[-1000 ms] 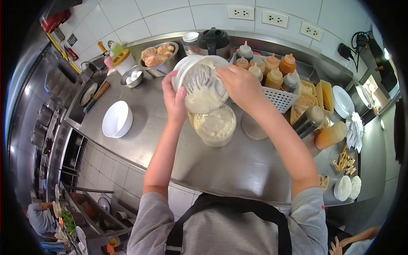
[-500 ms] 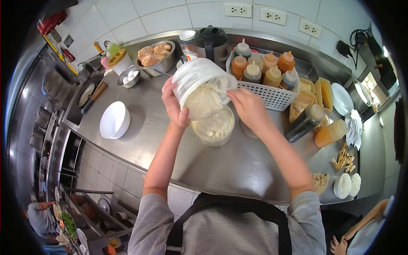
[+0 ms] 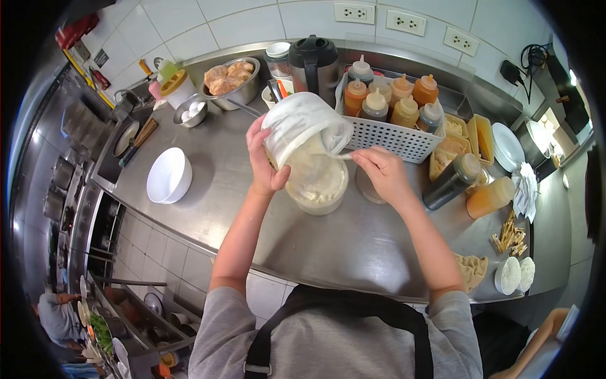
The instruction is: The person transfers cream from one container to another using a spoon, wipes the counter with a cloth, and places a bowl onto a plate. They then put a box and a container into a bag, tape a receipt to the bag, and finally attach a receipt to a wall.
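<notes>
At frame centre, the left hand [image 3: 266, 177] clasps a tilted tub [image 3: 298, 119], the right hand [image 3: 382, 170] pinches a utensil [image 3: 341, 156]; slipping could spill mixture [image 3: 317, 182] outside the lower container [image 3: 315, 208].

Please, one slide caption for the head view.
Left hand holds a tub tilted over a container of pale mix; right hand holds a utensil.

A smeared white tub [image 3: 302, 121] tilts above a container [image 3: 315, 208] of creamy mixture [image 3: 320, 183], a utensil [image 3: 343, 156] at its mouth

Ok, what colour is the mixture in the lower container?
The mixture is creamy off-white; head view.
</notes>
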Tool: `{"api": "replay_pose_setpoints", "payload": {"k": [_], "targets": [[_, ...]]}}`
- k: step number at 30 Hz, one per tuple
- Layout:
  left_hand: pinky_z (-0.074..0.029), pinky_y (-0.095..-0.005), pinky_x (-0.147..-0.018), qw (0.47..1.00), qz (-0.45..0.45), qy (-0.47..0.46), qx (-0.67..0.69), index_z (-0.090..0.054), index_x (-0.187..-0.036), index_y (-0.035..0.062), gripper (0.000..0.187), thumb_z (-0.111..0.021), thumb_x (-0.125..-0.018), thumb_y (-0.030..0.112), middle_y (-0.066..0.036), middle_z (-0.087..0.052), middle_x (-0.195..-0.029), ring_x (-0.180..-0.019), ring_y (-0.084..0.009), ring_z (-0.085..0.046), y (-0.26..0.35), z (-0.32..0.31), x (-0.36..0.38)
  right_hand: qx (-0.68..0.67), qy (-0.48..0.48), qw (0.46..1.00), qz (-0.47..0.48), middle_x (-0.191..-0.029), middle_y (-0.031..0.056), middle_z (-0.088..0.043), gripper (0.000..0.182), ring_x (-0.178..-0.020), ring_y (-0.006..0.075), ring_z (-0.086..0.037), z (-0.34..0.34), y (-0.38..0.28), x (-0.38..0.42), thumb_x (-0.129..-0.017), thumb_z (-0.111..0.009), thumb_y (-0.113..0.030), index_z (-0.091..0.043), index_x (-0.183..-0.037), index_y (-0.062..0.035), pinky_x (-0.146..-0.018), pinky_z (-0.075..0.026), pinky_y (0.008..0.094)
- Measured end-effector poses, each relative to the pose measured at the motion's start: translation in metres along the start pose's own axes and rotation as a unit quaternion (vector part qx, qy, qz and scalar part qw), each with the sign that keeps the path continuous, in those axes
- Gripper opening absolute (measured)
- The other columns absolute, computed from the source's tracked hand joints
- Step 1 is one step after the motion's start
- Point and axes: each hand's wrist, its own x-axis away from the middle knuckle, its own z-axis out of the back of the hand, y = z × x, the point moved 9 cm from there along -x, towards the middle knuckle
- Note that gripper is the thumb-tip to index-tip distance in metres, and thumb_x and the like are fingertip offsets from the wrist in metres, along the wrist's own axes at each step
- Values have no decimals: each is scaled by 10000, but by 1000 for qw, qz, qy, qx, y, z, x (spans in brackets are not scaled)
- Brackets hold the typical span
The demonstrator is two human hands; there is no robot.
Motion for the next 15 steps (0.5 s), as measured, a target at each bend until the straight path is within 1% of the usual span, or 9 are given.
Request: {"api": "replay_pose_setpoints", "payload": {"k": [1, 2, 5, 8, 10, 11, 13, 14, 15], "targets": [[-263, -455, -914, 1000, 0, 0, 1, -299, -1148, 60, 681, -517, -687, 511, -262, -327, -1176, -1103, -360, -316, 0, -1, -1, 54, 8, 998, 35, -741, 126, -566, 151, -666, 264, -553, 3, -13, -3, -781, -532, -111, -605, -867, -12, -602, -428, 291], [-262, -455, -913, 1000, -3, -7, 0, -300, -1148, 56, 683, -517, -687, 511, -263, -329, -1175, -1100, -361, -319, 1, -2, -3, 55, 8, 998, 34, -741, 126, -566, 151, -666, 264, -553, 2, -13, -7, -781, -532, -111, -605, -867, -12, -602, -428, 291], [-263, -456, -911, 1000, -19, -19, 3, -297, -1149, 56, 685, -518, -687, 510, -265, -327, -1175, -1096, -363, -323, 10, -5, -6, 116, 65, 987, 85, -704, 133, -537, 145, -668, 295, -535, 3, -13, -10, -777, -522, -98, -600, -866, -14, -587, -424, 305], [-268, -460, -909, 999, -33, -5, 16, -287, -1153, 63, 683, -519, -689, 508, -269, -319, -1178, -1095, -364, -323, 13, -3, -5, 95, 42, 992, 67, -727, 138, -548, 154, -684, 284, -541, -8, 9, -2, -783, -513, -99, -605, -874, -15, -593, -426, 301], [-270, -462, -908, 999, -33, 9, 29, -281, -1156, 67, 682, -519, -691, 506, -271, -314, -1180, -1096, -365, -322, 11, 0, -3, 35, 12, 999, -1, -759, 130, -568, 164, -686, 261, -553, -14, 25, 6, -791, -512, -110, -610, -885, -17, -611, -429, 297], [-273, -464, -906, 999, -31, 16, 31, -276, -1157, 70, 680, -519, -693, 504, -273, -311, -1181, -1096, -365, -321, 9, 1, -1, 35, 11, 999, -2, -759, 130, -568, 164, -686, 261, -553, -17, 33, 11, -791, -512, -110, -610, -885, -17, -611, -429, 297], [-277, -465, -905, 999, -30, 22, 34, -271, -1159, 72, 679, -519, -696, 502, -275, -307, -1182, -1096, -365, -321, 7, 2, 0, -52, -6, 998, -39, -807, 118, -591, 173, -704, 221, -566, -24, 50, 19, -801, -517, -128, -612, -894, -17, -643, -431, 284], [-277, -465, -905, 999, -29, 18, 22, -270, -1159, 71, 679, -518, -697, 502, -275, -309, -1181, -1095, -365, -321, 6, 2, 2, -52, -6, 998, -40, -807, 118, -591, 173, -704, 221, -566, -22, 54, 22, -801, -517, -128, -612, -894, -17, -643, -431, 284], [-277, -465, -904, 999, -29, 14, 11, -269, -1159, 69, 679, -518, -698, 501, -275, -311, -1180, -1094, -366, -322, 6, 1, 3, -77, -22, 993, -85, -820, 111, -598, 178, -721, 203, -568, -23, 58, 25, -806, -519, -139, -610, -894, -13, -658, -430, 276]]}}
